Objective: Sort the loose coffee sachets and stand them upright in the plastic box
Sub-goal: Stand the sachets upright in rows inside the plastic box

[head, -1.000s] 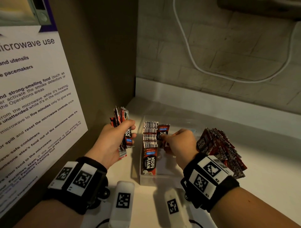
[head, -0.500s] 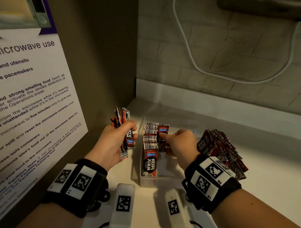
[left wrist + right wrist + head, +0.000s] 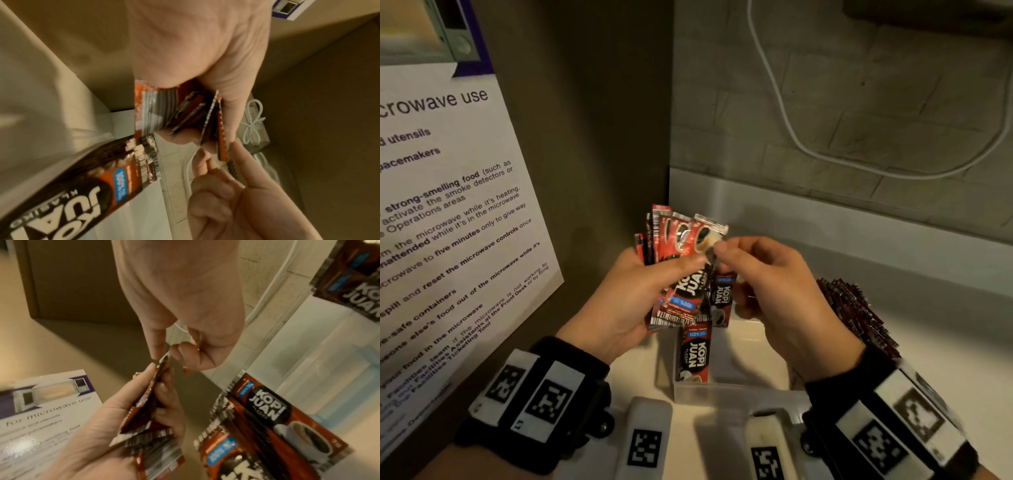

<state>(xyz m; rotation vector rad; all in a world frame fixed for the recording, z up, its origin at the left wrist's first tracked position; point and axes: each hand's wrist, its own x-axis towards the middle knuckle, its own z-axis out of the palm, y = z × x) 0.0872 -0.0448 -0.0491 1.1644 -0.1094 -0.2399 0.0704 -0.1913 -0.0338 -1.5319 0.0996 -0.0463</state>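
Sachets fan out of the left hand, which grips the bunch low down with thumb across the front, their long axes running up and away toward the back wall. The right hand is level with it, just to the right, thumb and forefinger pinching the top corner of the front sachet; the other fingers curl loosely. From the right wrist view the pinch sits on the very tip of that sachet, above the left fingers.

Directly below both hands is the box, near the table's back left corner, with a row of sachets already standing upright along its left side and bare floor to the right. More loose ones form a pile on the table right of the box.

So the move likely turns on drawing the pinched sachet up along its length, clear of the fan, then lowering it straight down, since the box lies under the right hand.
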